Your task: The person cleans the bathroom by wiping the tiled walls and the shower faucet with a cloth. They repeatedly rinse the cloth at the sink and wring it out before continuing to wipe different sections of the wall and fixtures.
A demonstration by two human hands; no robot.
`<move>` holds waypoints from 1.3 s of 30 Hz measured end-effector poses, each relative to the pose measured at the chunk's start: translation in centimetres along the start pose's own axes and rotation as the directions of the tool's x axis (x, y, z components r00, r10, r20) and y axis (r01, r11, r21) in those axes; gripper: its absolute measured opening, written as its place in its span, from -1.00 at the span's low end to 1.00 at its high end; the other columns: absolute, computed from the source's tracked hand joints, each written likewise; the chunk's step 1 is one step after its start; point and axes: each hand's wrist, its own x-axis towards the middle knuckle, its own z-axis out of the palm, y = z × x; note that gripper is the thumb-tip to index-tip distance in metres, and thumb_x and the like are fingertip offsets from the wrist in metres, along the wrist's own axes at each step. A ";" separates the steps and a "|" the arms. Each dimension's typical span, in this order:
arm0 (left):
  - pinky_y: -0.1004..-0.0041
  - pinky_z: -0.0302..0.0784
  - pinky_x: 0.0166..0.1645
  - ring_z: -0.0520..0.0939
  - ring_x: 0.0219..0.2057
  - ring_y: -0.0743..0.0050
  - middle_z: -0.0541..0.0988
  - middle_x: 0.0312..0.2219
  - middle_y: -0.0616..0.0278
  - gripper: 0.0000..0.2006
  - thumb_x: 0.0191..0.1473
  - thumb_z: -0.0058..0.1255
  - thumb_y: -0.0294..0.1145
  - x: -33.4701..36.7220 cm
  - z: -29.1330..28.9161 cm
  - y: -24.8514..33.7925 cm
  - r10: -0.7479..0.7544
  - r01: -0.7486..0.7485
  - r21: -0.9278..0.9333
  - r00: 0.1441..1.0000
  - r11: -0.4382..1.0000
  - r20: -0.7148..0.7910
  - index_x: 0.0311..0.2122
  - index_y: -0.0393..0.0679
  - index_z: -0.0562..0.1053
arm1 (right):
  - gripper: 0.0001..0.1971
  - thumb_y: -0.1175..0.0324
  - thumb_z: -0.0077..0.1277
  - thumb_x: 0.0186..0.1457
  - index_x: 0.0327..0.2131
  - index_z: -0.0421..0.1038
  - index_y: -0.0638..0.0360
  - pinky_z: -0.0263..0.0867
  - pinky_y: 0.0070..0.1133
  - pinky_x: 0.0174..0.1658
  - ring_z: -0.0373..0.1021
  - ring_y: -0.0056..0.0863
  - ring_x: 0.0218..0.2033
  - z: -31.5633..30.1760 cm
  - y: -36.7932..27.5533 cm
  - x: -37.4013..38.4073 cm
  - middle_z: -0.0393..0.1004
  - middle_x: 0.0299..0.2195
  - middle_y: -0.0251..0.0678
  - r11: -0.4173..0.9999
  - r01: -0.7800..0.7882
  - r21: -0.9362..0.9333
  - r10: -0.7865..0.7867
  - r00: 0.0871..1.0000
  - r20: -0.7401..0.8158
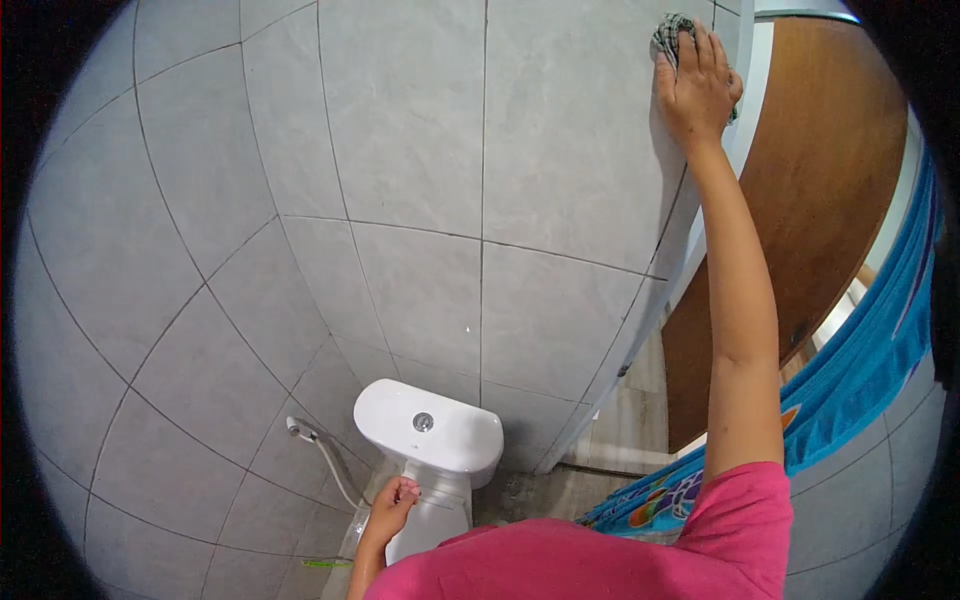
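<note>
High up on the grey tiled wall (pixel 570 130), near its right edge, my right hand (pixel 698 95) presses a crumpled dark-and-white checked cloth (pixel 672 36). The cloth bunches out past the fingers, and a bit of it shows below the hand on the right. My right arm is stretched far up. Low down, my left hand (pixel 392 505) hangs in front of the white toilet (pixel 432 520), just below its tank (pixel 430 428). Its fingers are curled in, and nothing shows in them. I cannot tell whether it touches the toilet.
A hand sprayer (pixel 300 428) with a white hose is mounted on the left wall. To the right, a brown wooden door (pixel 815 160) stands beside a white frame. A blue patterned towel (pixel 850 345) hangs behind my right arm. A green strip (pixel 327 563) lies at the lower left.
</note>
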 end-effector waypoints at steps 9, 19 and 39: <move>0.57 0.34 -0.32 0.41 -0.46 0.59 0.44 -0.49 0.31 -0.87 0.01 -0.13 -0.37 -0.4 -0.7 -1.2 0.022 -0.022 0.028 1.000 0.999 0.012 -0.34 -0.18 0.33 | -0.59 0.09 -0.24 -0.04 -0.09 0.24 -0.02 -0.17 -0.34 0.03 -0.03 -0.41 0.10 -0.1 -0.4 -0.8 0.10 0.06 -0.37 0.999 -0.022 -0.041 0.023 1.000 0.018; 0.59 0.34 -0.35 0.41 -0.50 0.64 0.43 -0.54 0.33 -0.86 -0.04 -0.09 -0.40 -0.8 -0.9 -0.8 0.017 -0.016 0.038 0.999 0.999 -0.036 -0.36 -0.23 0.35 | -0.60 0.10 -0.19 -0.06 -0.11 0.24 -0.04 -0.21 -0.39 0.03 -0.08 -0.49 0.11 -1.2 -3.0 -4.9 0.05 0.08 -0.48 0.999 -0.019 -0.046 0.026 0.988 0.151; 0.62 0.30 -0.37 0.39 -0.50 0.65 0.39 -0.56 0.36 -0.88 -0.05 -0.09 -0.43 -2.0 -1.1 0.1 -0.023 0.023 0.019 0.999 1.000 -0.031 -0.37 -0.23 0.34 | -0.56 0.26 -0.09 -0.15 -0.08 0.22 -0.11 -0.29 -0.44 0.09 -0.14 -0.57 0.15 -2.8 -10.3 -12.2 0.01 0.10 -0.48 0.832 0.389 0.396 -0.518 0.800 0.303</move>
